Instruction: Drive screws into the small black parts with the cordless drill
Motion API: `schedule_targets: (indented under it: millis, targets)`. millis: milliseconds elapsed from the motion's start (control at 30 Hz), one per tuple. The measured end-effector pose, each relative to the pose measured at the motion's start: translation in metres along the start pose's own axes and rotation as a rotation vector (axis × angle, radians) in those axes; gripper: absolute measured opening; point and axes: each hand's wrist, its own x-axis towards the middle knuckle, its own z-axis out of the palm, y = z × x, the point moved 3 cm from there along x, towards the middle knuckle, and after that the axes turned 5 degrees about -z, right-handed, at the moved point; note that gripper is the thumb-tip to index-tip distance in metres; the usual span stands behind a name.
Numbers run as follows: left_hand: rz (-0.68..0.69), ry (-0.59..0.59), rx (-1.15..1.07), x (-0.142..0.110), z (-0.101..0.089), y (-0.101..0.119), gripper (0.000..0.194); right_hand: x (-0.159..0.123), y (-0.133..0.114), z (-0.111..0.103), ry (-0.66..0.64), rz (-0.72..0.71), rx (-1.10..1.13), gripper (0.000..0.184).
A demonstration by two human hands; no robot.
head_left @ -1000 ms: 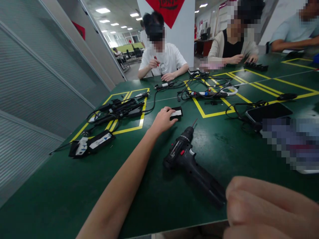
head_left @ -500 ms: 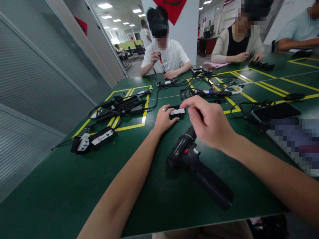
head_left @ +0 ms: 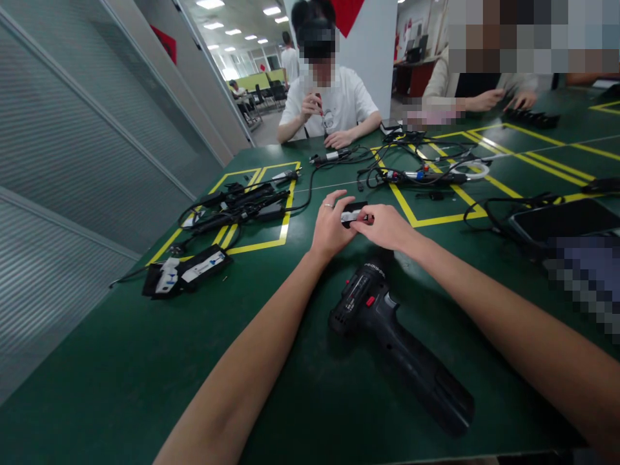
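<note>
"What's the room like?"

"An open office with ceiling lights, and a green table marked with yellow tape. Across it, a person in a white T-shirt holds something partly red. At far right, a person in a light cardigan also sits at the table."

"And where is the small black block?"

"Mid-table, its white label facing up, between the wearer's hands."

"How are the fingers?"

"The left hand curves around the block's left end, the fingers slightly spread, the end held between thumb and fingertips. The right hand is at the right end, thumb and forefinger bent close together. I can't tell whether they pinch anything."

"What's nearest?"

"A black cordless drill lies on its side just nearer, its grip slanting toward the near right; the right hand and forearm pass over its front end."

"Anything else?"

"On the left, black pieces with white labels lie near a heap of black cables. More cables and a white loop lie far right of the block, a dark-screened phone further right."
</note>
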Motion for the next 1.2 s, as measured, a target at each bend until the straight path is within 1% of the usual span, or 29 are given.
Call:
schedule_targets:
  millis: [200, 333, 500, 667, 800, 933, 967, 1067, 1100, 1200]
  targets:
    - [-0.006, 0.017, -0.015, -0.001, 0.001, 0.0, 0.04, 0.004, 0.007, -0.004, 0.016, -0.016, 0.027, 0.03]
    - [-0.025, 0.004, 0.007, -0.001, 0.003, -0.006, 0.043, 0.002, 0.007, -0.001, -0.001, -0.043, 0.088, 0.025]
    - [-0.018, -0.013, 0.012, -0.001, 0.006, -0.007, 0.045, 0.001, 0.009, 0.004, 0.001, -0.058, 0.082, 0.02]
    - [0.004, -0.039, 0.03, -0.002, 0.013, -0.008, 0.04, 0.004, 0.021, 0.006, 0.005, -0.033, 0.046, 0.027]
    - [-0.01, -0.086, 0.087, -0.004, 0.023, -0.019, 0.046, 0.005, 0.029, 0.007, 0.013, -0.009, 0.0, 0.028]
    - [-0.049, -0.129, 0.083, -0.004, 0.027, -0.03, 0.039, 0.003, 0.034, 0.007, 0.047, 0.027, -0.034, 0.028]
    - [-0.047, -0.133, 0.073, -0.004, 0.027, -0.03, 0.037, 0.002, 0.034, 0.007, 0.06, 0.024, -0.047, 0.03]
    - [-0.016, -0.141, 0.013, -0.004, 0.023, -0.023, 0.038, 0.0, 0.035, 0.007, 0.079, -0.029, -0.107, 0.048]
    - [0.0, -0.144, -0.015, -0.005, 0.022, -0.02, 0.039, -0.001, 0.036, 0.008, 0.074, -0.048, -0.126, 0.049]
    - [0.048, -0.131, -0.081, -0.004, 0.021, -0.01, 0.037, -0.001, 0.038, 0.01, 0.053, -0.048, -0.151, 0.036]
